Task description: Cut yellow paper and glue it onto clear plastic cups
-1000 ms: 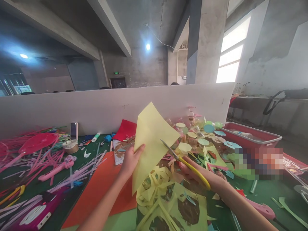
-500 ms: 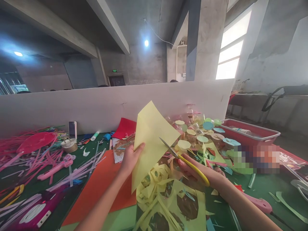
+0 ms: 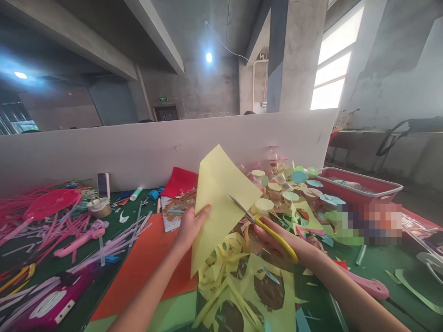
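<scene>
A sheet of pale yellow paper [image 3: 221, 184] is held up over the table, tilted with one corner at the top. My left hand [image 3: 193, 226] pinches its left edge, thumb on the near face. In my right hand [image 3: 273, 237] is a pair of scissors [image 3: 278, 237] with yellow handles; its fingers are wrapped in the loops. The scissor blades lie across the paper's lower right edge, tips pointing up and left. Beneath the paper are yellow cut-out scraps [image 3: 289, 286] with round holes, lying on the green tabletop.
Orange paper [image 3: 138, 272] lies at the left front. Pink strips, a pink glue gun [image 3: 367, 283] and a magenta box [image 3: 51, 299] spread around. Small cups with coloured paper discs [image 3: 290, 197] crowd the back right, beside a red basket [image 3: 363, 196]. A white panel [image 3: 138, 147] borders the back.
The view has shifted slightly. Both hands, the yellow paper and the scissors keep nearly the same arrangement, with the scissors a touch further left.
</scene>
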Demonstrator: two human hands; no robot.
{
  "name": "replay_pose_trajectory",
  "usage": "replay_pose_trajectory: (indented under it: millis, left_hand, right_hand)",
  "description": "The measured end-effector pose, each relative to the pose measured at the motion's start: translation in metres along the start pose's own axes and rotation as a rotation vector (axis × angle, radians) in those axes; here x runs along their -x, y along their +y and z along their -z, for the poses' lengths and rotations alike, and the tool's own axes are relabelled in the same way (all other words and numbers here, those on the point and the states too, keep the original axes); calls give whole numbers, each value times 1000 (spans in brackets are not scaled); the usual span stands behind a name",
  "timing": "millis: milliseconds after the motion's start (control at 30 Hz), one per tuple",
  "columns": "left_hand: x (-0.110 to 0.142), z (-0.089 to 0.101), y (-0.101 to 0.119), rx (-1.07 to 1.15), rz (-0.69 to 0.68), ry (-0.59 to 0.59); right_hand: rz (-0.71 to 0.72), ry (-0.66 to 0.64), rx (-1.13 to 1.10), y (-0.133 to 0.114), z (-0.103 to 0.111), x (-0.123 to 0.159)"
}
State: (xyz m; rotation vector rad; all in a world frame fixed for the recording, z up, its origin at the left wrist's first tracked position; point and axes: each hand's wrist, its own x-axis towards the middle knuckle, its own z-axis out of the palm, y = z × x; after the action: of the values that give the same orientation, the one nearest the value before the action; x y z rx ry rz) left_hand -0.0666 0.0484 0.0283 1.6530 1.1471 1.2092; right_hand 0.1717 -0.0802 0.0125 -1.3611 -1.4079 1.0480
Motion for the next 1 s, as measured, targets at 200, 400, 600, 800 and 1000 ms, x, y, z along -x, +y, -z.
replay_pose_trajectory:
  millis: [200, 400, 600, 800, 1000]
  left_hand:
    - [6, -6, 4, 42, 28, -64]
    - [8, -4, 6, 66, 50, -93]
    - [12, -11, 6, 104, 77, -186]
    - [13, -14, 6, 118, 62, -207]
    - [16, -13, 7, 135, 74, -258]
  right_hand:
    - [-79, -48, -56, -2, -5, -1]
    - [-41, -35, 36, -7, -3, 0]
    - [45, -93, -20, 1, -4, -2]
    - [38, -81, -41, -6, -9, -4]
    - [93, -84, -54, -7, -8, 1]
